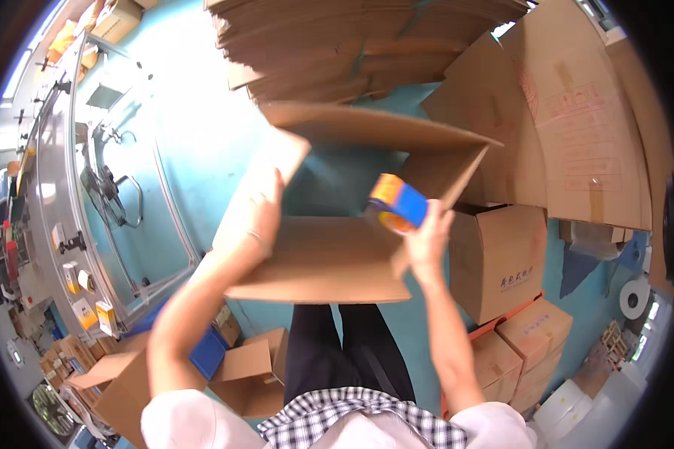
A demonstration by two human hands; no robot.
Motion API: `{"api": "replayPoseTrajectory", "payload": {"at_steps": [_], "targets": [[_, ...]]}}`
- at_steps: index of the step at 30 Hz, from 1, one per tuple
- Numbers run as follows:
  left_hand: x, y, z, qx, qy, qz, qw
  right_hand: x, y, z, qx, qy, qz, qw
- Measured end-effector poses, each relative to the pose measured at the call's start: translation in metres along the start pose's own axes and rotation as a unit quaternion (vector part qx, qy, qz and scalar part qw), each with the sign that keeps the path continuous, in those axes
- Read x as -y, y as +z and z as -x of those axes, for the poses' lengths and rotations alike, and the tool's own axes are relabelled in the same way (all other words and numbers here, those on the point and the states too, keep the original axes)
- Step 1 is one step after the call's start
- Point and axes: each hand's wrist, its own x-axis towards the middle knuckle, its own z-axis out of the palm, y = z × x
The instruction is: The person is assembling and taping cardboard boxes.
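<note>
In front of me I hold an opened-out cardboard box (318,262); the blue floor shows through its middle. My left hand (264,213) is closed on the box's left panel, its fingers partly blurred and overexposed. A blue and orange tape dispenser (408,203) is in my right hand (428,236), whose fingers are wrapped round it. That hand is beside the box's right flap, with the dispenser over the box opening; whether the hand also touches the cardboard I cannot tell.
A tall stack of flattened cardboard (352,49) lies ahead. Large cardboard sheets (584,127) lean at the right, above a standing carton (498,262) and closed cartons (532,333). A metal-framed bench (75,172) runs along the left. An open carton (251,374) sits near my legs.
</note>
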Motion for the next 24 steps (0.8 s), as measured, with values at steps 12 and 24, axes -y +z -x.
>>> {"api": "replayPoseTrajectory", "payload": {"at_steps": [12,24], "targets": [[0.076,0.160,0.086,0.632,-0.184,0.245,0.711,0.000,0.191,0.025,0.242,0.071,-0.090,0.964],[0.081,0.139,0.165,0.591,0.097,0.261,0.757,0.030,0.233,-0.032,0.418,0.102,0.013,0.902]]}}
